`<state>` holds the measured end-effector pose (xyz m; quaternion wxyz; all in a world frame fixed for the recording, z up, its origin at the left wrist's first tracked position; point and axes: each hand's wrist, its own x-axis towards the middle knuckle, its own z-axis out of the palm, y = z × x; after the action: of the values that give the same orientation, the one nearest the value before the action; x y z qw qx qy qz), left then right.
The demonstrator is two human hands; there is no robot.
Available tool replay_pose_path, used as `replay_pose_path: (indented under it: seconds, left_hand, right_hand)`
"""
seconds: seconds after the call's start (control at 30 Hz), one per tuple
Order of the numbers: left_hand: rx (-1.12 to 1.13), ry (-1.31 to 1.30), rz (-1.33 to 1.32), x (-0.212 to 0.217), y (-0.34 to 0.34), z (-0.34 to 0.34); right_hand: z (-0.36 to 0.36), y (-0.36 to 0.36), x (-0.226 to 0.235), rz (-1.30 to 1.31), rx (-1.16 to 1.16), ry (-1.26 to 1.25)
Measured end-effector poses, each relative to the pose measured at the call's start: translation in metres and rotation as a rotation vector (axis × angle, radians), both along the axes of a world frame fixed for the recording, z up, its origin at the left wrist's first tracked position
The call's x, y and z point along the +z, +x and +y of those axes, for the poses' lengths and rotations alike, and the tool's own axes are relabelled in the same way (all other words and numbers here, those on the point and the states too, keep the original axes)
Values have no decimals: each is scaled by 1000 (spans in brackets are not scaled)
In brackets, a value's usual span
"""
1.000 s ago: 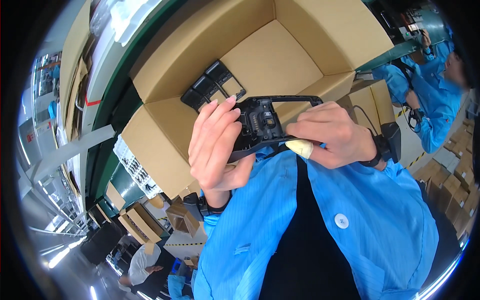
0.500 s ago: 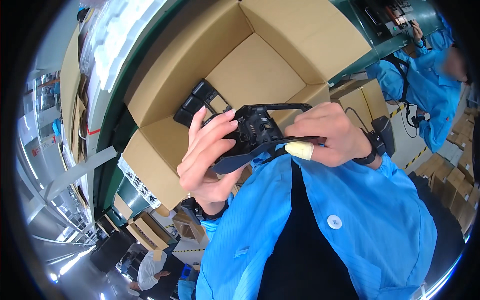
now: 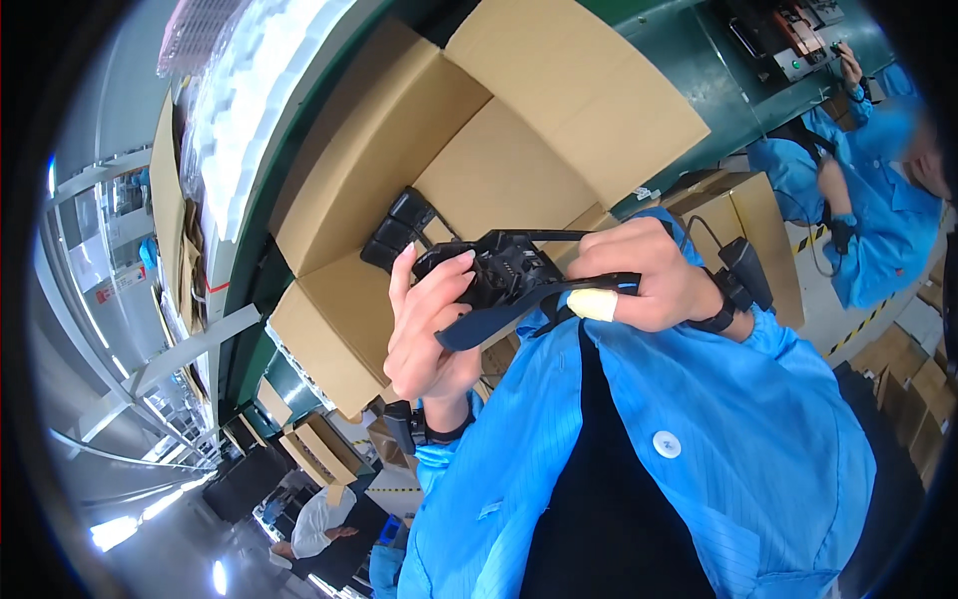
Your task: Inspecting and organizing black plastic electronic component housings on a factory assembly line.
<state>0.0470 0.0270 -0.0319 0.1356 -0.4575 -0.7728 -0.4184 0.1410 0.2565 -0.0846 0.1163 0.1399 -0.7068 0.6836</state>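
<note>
Between my two hands is a black plastic housing, tilted, with its hollow inner side and moulded details facing up. My left hand closes on its left end, fingertips over the upper edge. At the other end, my right hand pinches the housing's rim; its thumb wears a pale yellow finger cot. Just beyond the housing stands an open cardboard box, with similar black plastic parts lying inside at its left. The right hand's lower fingers are partly hidden.
A green bench runs behind the box. White plastic trays are piled at the left. Another carton stands on the right, near a co-worker in a blue coat. A person in white is at lower left.
The view has shifted, so the box sits differently in it. Both hands keep hold of the housing, which has tilted slightly. The co-worker's arm at right has moved.
</note>
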Motion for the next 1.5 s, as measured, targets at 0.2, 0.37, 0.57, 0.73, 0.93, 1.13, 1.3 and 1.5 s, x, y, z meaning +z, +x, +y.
replay_pose_path:
  seconds: [0.2,0.37,0.57,0.73,0.93,1.13,1.3,1.5]
  left_hand:
    - [15,-144,160,16,29,21]
    - [-1,-223,272,39,66,28]
    - [-11,-201,497,23,67,34]
    - [-67,-208,522,23,64,44]
    - [77,-299,397,32,71,60]
    - [429,-428,-20,21,-14,60]
    - [363,-849,-452,-31,-152,-10]
    - [26,-1157,-417,-192,-236,-41]
  right_hand:
    - [28,9,-9,361,-104,129]
    - [52,17,1,706,-213,284]
    - [59,7,-10,798,-279,305]
    - [75,6,-14,814,-299,373]
    - [68,3,-26,653,-237,166]
    - [83,-17,-43,230,-251,168]
    - [71,-24,-73,141,-175,464]
    - [63,-28,-73,136,-134,572]
